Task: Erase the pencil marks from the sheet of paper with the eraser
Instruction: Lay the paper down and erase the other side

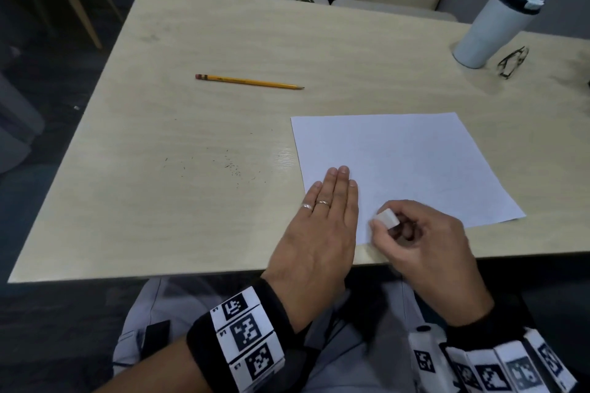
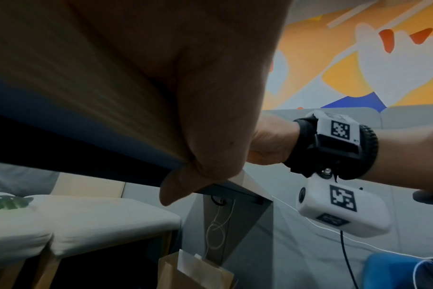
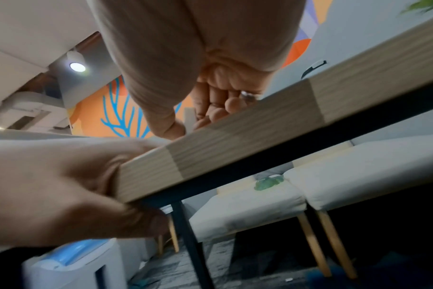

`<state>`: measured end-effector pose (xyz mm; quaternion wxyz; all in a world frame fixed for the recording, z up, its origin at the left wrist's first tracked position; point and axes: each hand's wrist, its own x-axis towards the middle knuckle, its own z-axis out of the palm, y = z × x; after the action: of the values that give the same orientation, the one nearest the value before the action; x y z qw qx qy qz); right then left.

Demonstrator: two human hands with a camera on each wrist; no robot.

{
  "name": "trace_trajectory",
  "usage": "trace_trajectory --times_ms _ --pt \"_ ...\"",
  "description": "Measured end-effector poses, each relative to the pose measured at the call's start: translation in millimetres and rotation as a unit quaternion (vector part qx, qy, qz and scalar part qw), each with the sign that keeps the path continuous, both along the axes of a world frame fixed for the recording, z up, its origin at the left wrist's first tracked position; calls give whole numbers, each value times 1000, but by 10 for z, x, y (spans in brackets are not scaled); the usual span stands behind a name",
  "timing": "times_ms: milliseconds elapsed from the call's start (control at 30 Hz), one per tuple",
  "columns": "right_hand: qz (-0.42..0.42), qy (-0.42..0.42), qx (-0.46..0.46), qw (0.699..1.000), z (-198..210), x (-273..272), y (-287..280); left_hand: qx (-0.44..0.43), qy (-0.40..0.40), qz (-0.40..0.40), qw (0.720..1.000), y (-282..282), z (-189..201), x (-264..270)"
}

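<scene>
A white sheet of paper [image 1: 402,163] lies on the pale wooden table [image 1: 191,137], right of centre near the front edge. My left hand [image 1: 322,220] lies flat, fingers straight, pressing the sheet's near left corner. My right hand [image 1: 415,233] pinches a small white eraser [image 1: 387,218] between thumb and fingers, just over the sheet's near edge. In the right wrist view the eraser [image 3: 189,119] shows as a pale block beside the thumb. No pencil marks are clear on the paper from here.
A yellow pencil [image 1: 249,81] lies on the table behind and left of the sheet. Dark eraser crumbs [image 1: 233,166] are scattered left of the paper. A white tumbler [image 1: 491,32] and folded glasses [image 1: 512,62] stand at the far right.
</scene>
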<state>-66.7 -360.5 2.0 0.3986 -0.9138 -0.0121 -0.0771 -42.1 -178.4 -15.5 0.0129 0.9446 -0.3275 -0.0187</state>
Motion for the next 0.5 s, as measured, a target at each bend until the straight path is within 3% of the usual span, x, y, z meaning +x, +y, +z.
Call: trace_trajectory --times_ms 133,300,500 --pt "-56 11 13 998 76 15 -232 18 9 0 1000 -15 9 4" --pt "-3 -14 9 1000 1 45 73 34 42 10 998 -24 56 23" --pt "-53 8 27 998 3 106 -91 -36 98 11 995 74 122 137"
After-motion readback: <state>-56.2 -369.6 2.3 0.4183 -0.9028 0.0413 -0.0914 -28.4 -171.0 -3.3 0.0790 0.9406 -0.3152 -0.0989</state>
